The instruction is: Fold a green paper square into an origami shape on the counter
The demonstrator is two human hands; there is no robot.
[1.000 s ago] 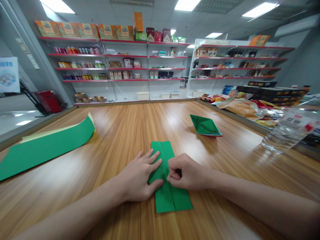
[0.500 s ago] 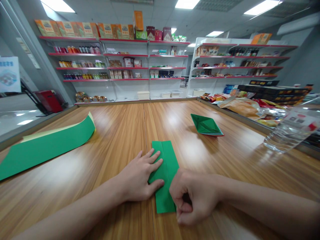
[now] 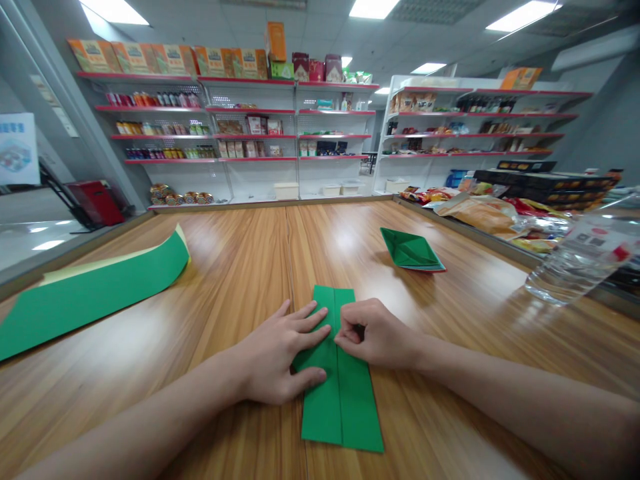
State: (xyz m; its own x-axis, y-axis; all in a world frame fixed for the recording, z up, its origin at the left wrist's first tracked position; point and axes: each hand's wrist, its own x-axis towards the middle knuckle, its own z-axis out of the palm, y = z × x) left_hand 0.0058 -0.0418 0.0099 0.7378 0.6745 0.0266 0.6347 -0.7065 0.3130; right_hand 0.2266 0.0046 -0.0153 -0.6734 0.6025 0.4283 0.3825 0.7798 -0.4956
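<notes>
- Stocked shelves (image 3: 250,137) are lining the back; my folded green paper (image 3: 357,407) is lying on the wooden tabletop (image 3: 225,267) in front of me.
- Left hand (image 3: 277,353) is resting flat on it, fingers sitting wide apart.
- Right hand (image 3: 373,333) is touching it by the centre seam (image 3: 339,393), curled into a fist, nothing visibly gripped.
- Guessing I'm pressing the crease; next press is probably calling for firm, even pressure without skidding.

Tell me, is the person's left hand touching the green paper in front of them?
Touching. The head view shows the left hand spread over the folded green paper, its fingers resting on it.
</notes>
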